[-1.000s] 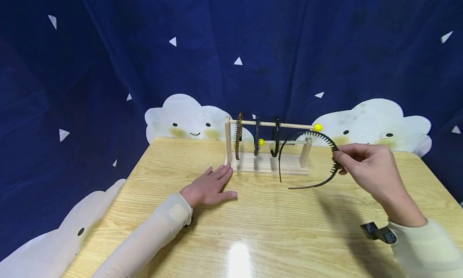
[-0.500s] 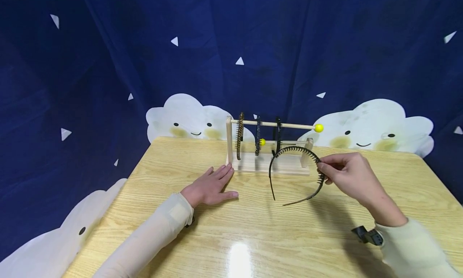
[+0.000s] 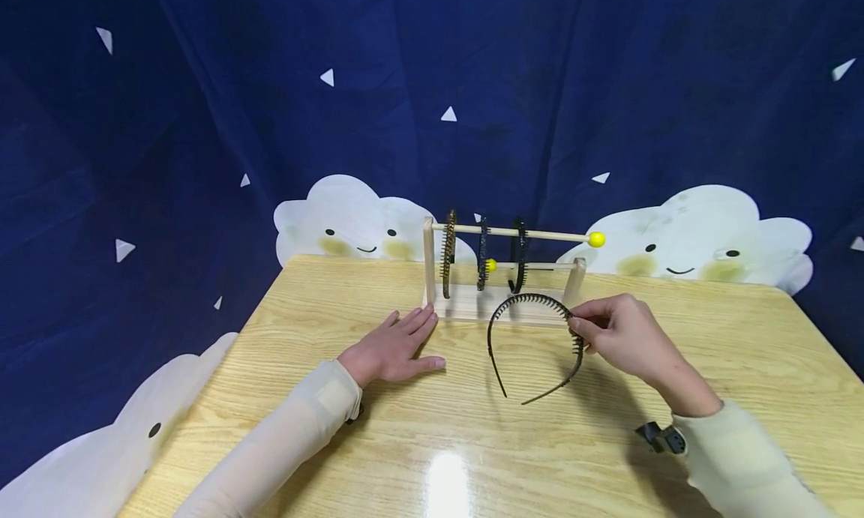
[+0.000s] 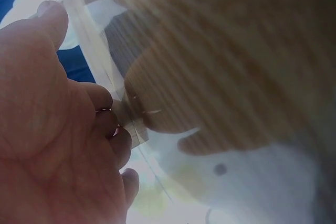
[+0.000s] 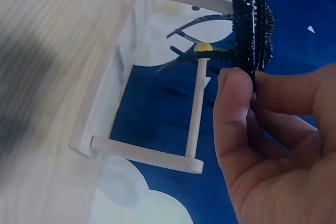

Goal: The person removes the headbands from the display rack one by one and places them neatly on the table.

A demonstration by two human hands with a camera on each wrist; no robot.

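My right hand [image 3: 628, 338] pinches a dark toothed headband [image 3: 529, 298] between thumb and fingers, at the band's right side. It hangs in front of the wooden stand [image 3: 428, 267], with its two ends pointing down toward the table. Sparkly black trim shows on the headband [image 5: 242, 24] in the right wrist view. My left hand [image 3: 394, 349] lies with fingers extended on the table, its fingertips at the left front corner of the stand's base. On the stand's upper rod hang a brown headband [image 3: 448, 256], a dark blue headband [image 3: 482, 256] and a black headband [image 3: 522, 267].
Yellow balls cap the upper rod [image 3: 596, 239] and the lower rod [image 3: 491, 264]. The upper rod's capped end points right. The wood-grain table [image 3: 324, 293] backs onto a dark blue curtain [image 3: 378, 76] with white clouds and triangles.
My right hand has brought the headband left and down, from beside the upper rod's yellow end to in front of the stand's base. My left hand has stayed in place.
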